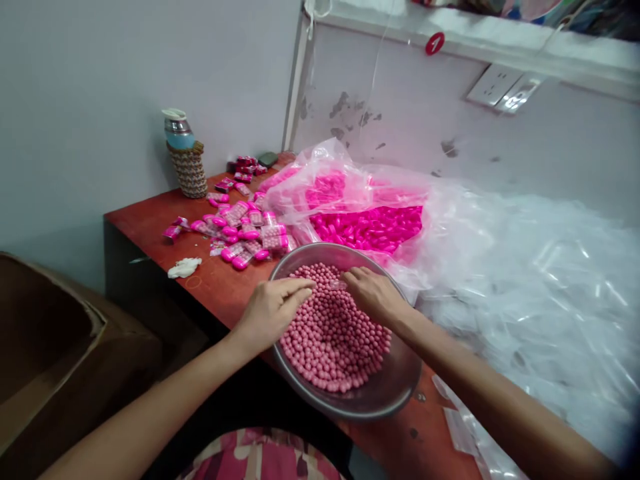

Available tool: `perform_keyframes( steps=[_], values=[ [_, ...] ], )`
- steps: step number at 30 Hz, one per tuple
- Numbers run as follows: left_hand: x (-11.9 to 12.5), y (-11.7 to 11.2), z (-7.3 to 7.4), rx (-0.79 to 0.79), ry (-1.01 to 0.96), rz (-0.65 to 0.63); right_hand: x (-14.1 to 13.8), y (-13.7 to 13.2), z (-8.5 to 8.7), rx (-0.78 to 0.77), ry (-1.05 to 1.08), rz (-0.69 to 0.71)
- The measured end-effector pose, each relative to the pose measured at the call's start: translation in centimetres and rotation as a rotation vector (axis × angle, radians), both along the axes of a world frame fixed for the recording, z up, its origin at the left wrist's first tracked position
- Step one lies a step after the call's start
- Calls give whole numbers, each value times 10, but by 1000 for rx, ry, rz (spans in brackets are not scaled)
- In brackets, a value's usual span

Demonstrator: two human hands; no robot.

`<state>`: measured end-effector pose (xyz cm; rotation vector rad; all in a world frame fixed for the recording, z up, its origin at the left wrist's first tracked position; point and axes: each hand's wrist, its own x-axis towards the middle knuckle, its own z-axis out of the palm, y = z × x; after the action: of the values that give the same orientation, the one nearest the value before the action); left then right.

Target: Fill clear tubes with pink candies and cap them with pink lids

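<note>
A metal bowl (405,383) holds a heap of small pink beads (333,340). Over its far side, my right hand (367,290) grips a small clear plastic container (339,285), which sits low against the beads. My left hand (275,310) hangs above the bowl's left rim with thumb and fingers pinched together. Whatever lies between those fingertips, if anything, is hidden. Behind the bowl, an open plastic bag (345,170) is full of bright pink caps (373,227). Left of the bag lies a pile of filled clear containers (250,230) with pink caps.
Many clear plastic pieces (540,267) are heaped on the right. A bottle in a woven sleeve (187,167) stands at the red table's (143,217) back left. A crumpled white tissue (185,268) lies near its left edge. A cardboard box (115,353) is at lower left.
</note>
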<state>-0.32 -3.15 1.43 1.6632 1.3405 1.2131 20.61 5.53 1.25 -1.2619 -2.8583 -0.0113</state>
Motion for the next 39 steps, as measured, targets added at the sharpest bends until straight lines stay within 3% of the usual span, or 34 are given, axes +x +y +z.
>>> perform_keyframes(
  steps=[3, 8, 10, 13, 16, 20, 26, 33, 37, 39],
  values=[
    [-12, 6, -9, -24, -44, 97, -16, 16, -15, 29, -209, 125],
    [-12, 8, -19, -19, -107, 153, -51, 15, -41, -91, -151, 305],
    [-11, 8, -22, -33, -164, 150, -59, 11, -47, -221, -28, 329],
    [-12, 10, -27, -51, -258, 139, -60, 6, -45, -630, 351, 258],
    [-12, 9, -27, -61, -308, 138, -51, 1, -32, -1019, 669, 78],
    [-7, 6, -16, -121, -290, 67, -38, -11, -11, -1206, 924, -87],
    [12, 7, -6, -118, -126, -79, -27, -30, 1, -1139, 1073, -125],
    [20, 7, -4, -110, -256, -136, 0, -26, 10, -933, 1060, -119],
    [19, 7, -1, -107, -177, -142, 27, 16, 12, -590, 936, -194],
    [19, 8, -1, -115, -162, -116, 36, 48, 13, -325, 715, -229]
  ],
)
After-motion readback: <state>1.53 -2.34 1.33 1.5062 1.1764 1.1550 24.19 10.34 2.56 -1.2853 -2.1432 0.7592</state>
